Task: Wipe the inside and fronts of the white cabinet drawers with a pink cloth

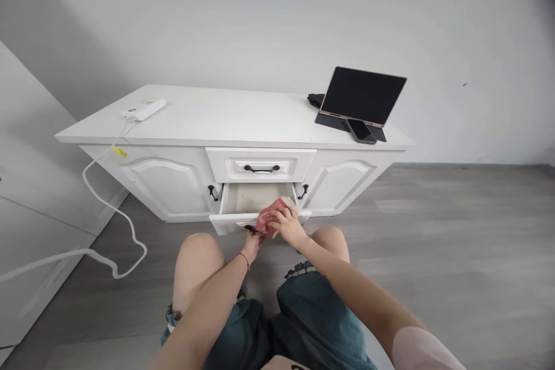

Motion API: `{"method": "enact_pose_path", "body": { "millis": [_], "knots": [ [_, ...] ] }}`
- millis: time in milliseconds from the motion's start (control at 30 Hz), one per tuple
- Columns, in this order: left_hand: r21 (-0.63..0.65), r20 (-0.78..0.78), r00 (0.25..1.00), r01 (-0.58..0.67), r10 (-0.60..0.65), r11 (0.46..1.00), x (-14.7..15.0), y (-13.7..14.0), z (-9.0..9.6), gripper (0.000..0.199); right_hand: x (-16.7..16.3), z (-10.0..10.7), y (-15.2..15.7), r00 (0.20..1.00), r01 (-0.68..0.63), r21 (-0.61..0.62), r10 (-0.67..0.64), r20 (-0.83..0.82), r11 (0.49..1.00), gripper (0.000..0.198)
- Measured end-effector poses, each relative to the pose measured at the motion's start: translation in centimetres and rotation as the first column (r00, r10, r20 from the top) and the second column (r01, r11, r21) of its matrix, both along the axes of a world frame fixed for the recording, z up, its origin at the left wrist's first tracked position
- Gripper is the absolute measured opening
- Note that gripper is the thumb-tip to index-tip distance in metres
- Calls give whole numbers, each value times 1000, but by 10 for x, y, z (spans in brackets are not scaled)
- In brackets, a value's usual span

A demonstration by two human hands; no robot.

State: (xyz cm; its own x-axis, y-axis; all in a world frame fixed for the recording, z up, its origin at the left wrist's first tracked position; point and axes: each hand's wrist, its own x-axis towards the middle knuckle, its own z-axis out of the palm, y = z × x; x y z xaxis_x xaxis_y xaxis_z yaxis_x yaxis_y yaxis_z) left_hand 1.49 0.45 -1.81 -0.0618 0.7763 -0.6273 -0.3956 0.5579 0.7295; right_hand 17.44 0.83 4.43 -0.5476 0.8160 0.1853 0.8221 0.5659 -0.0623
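Note:
My right hand (289, 226) is closed on a folded pink-red cloth (269, 215) with a paler edge, held over the front panel of the pulled-out lower drawer (229, 223). My left hand (251, 245), with a red string bracelet at the wrist, is at the drawer's dark handle (249, 228). Its fingers are curled there, partly hidden, and seem to grip the handle. Inside the drawer, the pale bottom (243, 199) shows a few small marks. The upper drawer (260, 166) above is closed.
A white cabinet (225, 118) stands against the wall. On its top are a tablet on a stand (364, 94), a phone (361, 132), a dark item (315, 100) and a white power strip (145, 110). Its cable (124, 214) hangs down at the left. My knees flank the drawer.

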Motion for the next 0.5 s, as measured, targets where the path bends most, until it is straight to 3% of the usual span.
{"method": "enact_pose_path", "body": {
  "millis": [200, 333, 500],
  "knots": [
    [-59, 8, 998, -60, 61, 996, 0, 2, -2, 29, 31, -23, -26, 967, 233, 108, -218, -131, 967, 30],
    [-73, 12, 996, -86, 87, 994, 3, 3, -1, 27, 28, -39, -39, 856, 471, 117, -421, -300, 874, 36],
    [-92, 3, 992, -125, 125, 988, 7, 5, -1, 27, 12, -59, -40, 729, 618, 42, -552, -405, 785, 47]
  ]
}}
